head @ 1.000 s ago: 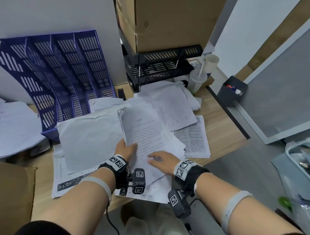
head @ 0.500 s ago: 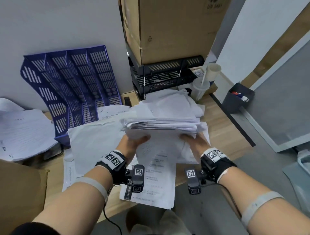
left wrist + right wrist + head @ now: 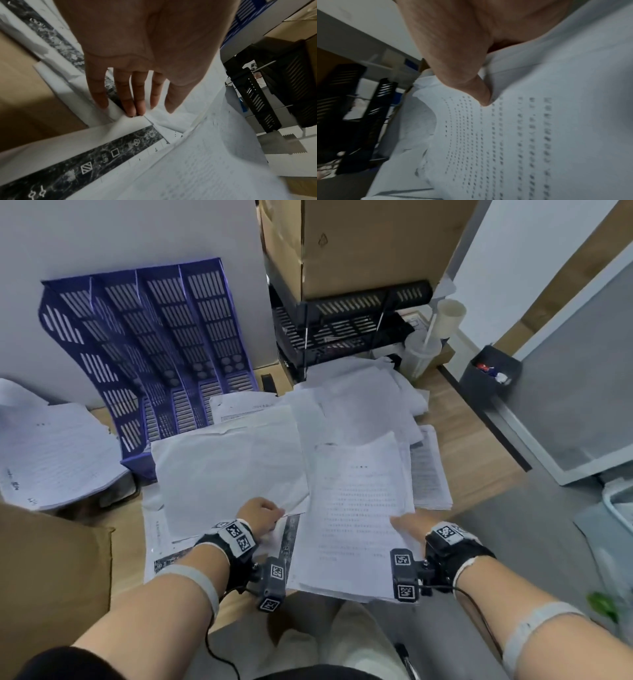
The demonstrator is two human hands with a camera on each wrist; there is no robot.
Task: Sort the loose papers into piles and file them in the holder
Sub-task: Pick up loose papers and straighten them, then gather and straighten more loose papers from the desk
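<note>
A stack of printed papers lies tilted over the table's front edge, right of centre. My right hand grips its right edge; in the right wrist view the thumb presses on the top page and the other fingers are hidden beneath. My left hand is off that stack, its straight fingertips touching the near corner of a large blank sheet. That sheet lies over a page with a dark printed band. The blue slotted holder leans against the wall at the back left.
More loose papers cover the wooden table behind the stack. A black wire tray under a cardboard box stands at the back, with cups to its right. Another paper pile and brown cardboard lie left.
Half a second ago both hands held the stack raised and edge-on. It has come down flat to the right in my right hand alone; my left hand let go and moved left to the blank sheet.
</note>
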